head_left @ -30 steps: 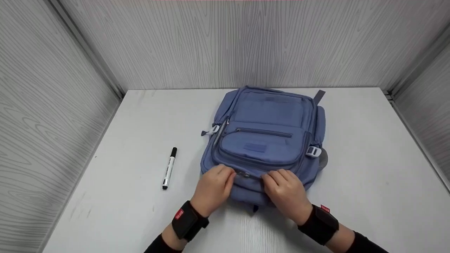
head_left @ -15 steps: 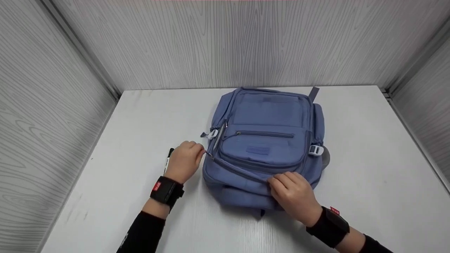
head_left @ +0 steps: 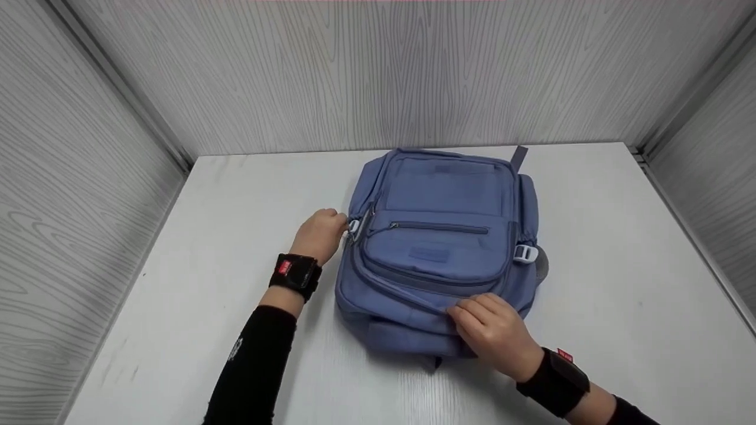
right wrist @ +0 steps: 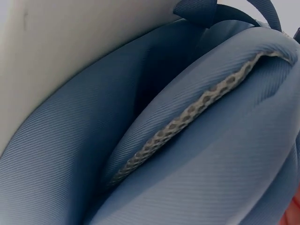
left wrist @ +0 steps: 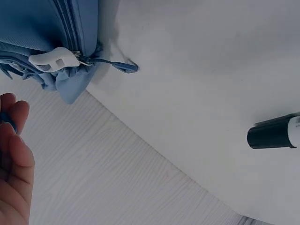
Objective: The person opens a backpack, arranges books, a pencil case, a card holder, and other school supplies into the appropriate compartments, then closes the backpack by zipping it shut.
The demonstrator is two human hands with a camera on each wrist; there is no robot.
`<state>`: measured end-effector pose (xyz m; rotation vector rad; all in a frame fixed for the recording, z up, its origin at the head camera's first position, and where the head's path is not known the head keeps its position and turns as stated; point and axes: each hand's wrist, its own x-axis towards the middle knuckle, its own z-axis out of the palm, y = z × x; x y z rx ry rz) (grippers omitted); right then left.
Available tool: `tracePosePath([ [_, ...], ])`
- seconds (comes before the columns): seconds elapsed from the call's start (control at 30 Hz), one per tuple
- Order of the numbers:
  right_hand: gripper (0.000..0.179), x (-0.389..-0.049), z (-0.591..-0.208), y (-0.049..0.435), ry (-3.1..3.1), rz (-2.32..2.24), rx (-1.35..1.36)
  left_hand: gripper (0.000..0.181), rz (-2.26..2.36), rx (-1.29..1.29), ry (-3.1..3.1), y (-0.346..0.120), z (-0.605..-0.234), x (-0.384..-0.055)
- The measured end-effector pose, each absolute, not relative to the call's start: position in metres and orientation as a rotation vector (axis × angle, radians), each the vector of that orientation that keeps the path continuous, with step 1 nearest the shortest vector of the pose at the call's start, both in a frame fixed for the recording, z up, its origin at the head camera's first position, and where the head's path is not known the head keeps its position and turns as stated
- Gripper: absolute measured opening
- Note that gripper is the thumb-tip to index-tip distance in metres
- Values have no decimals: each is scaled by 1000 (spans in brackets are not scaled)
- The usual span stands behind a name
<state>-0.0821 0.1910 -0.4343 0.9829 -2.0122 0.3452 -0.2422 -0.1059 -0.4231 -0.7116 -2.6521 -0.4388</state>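
A blue backpack (head_left: pixel 443 189) lies front up on the white table. At its left side, beside a white buckle (head_left: pixel 354 226), my left hand (head_left: pixel 319 237) pinches a zipper pull. In the left wrist view, a bit of that blue zipper pull (left wrist: pixel 6 121) shows between the fingertips. My right hand (head_left: pixel 493 337) pinches the fabric along the zipper seam at the lower front of the bag. The right wrist view shows mostly blue folds with a grey mesh strip (right wrist: pixel 187 115); only a sliver of the right hand appears at its edge.
A black-capped marker (left wrist: pixel 272 132) lies on the table (head_left: pixel 195 283), hidden from the head view by the left arm. Another zipper pull (left wrist: pixel 124 67) dangles by the bag's buckle. Wood-patterned panels (head_left: pixel 378 77) stand behind and at both sides.
My left hand has pulled the zipper from the lower front leftward, then up round the bag's left side. The right hand keeps its hold on the seam, shifting only slightly.
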Motion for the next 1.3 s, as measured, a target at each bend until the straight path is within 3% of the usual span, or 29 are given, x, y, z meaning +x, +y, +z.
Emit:
tracePosePath([
  [0.27,29,-81,-438,196,-1985,368,1044,8,-238,-563,-2736,-91,-416,-269],
  [0.6,29,-82,-444,194,-1988,416,1120,22,-188,-269,-2639,-75,-428,-285],
  [0.9,27,-84,-445,194,-2016,446,1064,15,-506,-312,-2843,-100,-421,-273],
  [1.03,29,-86,-446,197,-2033,449,1033,21,-609,-337,-2862,-115,-414,-263],
  [1.3,29,-88,-449,204,-2113,508,992,17,-683,-433,-2760,-128,-398,-227],
])
